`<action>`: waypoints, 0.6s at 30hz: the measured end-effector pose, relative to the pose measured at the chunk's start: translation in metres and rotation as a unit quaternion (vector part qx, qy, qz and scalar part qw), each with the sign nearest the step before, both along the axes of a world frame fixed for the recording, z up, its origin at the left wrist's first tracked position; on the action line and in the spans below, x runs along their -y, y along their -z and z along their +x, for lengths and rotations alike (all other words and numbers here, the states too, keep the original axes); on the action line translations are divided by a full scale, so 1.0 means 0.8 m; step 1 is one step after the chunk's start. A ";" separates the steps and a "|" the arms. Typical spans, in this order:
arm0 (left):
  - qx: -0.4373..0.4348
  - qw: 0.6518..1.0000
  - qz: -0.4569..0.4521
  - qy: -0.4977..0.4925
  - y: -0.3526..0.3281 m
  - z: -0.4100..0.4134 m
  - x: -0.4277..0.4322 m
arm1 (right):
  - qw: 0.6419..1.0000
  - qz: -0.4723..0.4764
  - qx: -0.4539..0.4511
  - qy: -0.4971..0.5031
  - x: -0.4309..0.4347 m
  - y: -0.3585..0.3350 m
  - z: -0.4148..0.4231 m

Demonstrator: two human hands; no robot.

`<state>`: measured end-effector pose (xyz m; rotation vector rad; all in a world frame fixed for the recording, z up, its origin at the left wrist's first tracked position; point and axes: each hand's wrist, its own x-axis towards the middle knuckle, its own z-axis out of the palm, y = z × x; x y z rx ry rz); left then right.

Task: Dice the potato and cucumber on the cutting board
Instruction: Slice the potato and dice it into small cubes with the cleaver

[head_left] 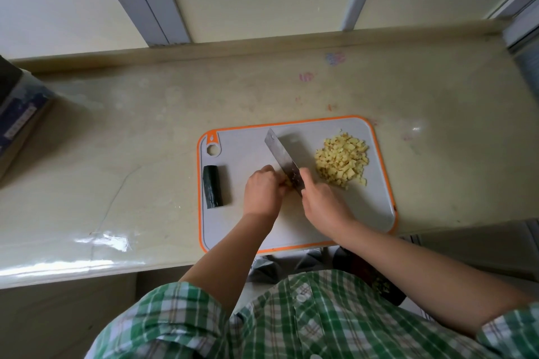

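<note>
A grey cutting board (376, 213) with an orange rim lies on the counter. A pile of diced potato (341, 160) sits at its far right. A dark green cucumber piece (213, 186) lies at the board's left edge. My right hand (323, 204) grips the handle of a cleaver (281, 154), whose blade points away and to the left. My left hand (262, 189) holds down a small remaining bit of potato (288, 182) right beside the blade, its fingers curled over it. Most of that potato bit is hidden by my fingers.
The beige counter (131, 154) stretches left of the board, with a raised back edge and window frames beyond. A dark box (20, 114) stands at the far left. The board's near edge reaches the counter's front edge.
</note>
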<state>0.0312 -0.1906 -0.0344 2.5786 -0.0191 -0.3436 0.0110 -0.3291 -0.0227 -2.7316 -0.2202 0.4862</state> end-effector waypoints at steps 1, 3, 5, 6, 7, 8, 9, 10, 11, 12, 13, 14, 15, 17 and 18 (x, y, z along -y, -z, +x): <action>0.001 1.000 -0.001 0.002 -0.001 -0.001 0.000 | 1.000 0.013 0.000 0.006 0.001 0.000 0.001; 0.007 1.000 -0.006 -0.001 -0.002 -0.003 -0.002 | 0.999 0.039 0.005 0.015 0.003 -0.003 0.005; 0.023 1.000 -0.008 -0.015 0.000 -0.008 -0.004 | 0.998 0.051 0.015 0.014 0.004 -0.008 0.008; 0.028 0.999 -0.007 -0.021 0.001 -0.010 -0.006 | 0.998 0.052 0.019 0.009 0.005 -0.011 0.009; 0.031 0.999 -0.006 -0.023 0.002 -0.012 -0.008 | 0.998 0.051 0.020 0.002 0.006 -0.014 0.010; 0.033 0.999 -0.006 -0.023 0.003 -0.013 -0.009 | 0.999 0.050 0.018 -0.005 0.007 -0.017 0.010; 0.034 0.999 -0.007 -0.024 0.002 -0.014 -0.010 | 0.999 0.048 0.014 -0.012 0.007 -0.020 0.009; 0.035 0.999 -0.008 -0.026 0.002 -0.014 -0.010 | 0.999 0.045 0.008 -0.019 0.007 -0.023 0.009; 0.035 0.999 -0.007 -0.028 0.002 -0.013 -0.010 | 0.999 0.039 0.001 -0.026 0.008 -0.025 0.008; 0.032 0.999 -0.001 -0.031 0.003 -0.013 -0.010 | 0.999 0.033 -0.007 -0.032 0.008 -0.026 0.006; 0.029 0.999 0.004 -0.033 0.003 -0.012 -0.009 | 0.999 0.026 -0.013 -0.035 0.007 -0.027 0.005; 0.023 0.999 0.008 -0.034 0.004 -0.012 -0.008 | 0.999 0.022 -0.017 -0.035 0.007 -0.027 0.003; 0.018 0.999 0.009 -0.036 0.004 -0.011 -0.007 | 0.999 0.019 -0.019 -0.034 0.007 -0.026 0.001; 0.010 0.999 0.008 -0.036 0.005 -0.008 -0.006 | 0.999 0.019 -0.022 -0.032 0.008 -0.024 0.000; 0.009 0.999 0.006 -0.035 0.005 -0.007 -0.006 | 0.999 0.018 -0.024 -0.031 0.007 -0.022 0.000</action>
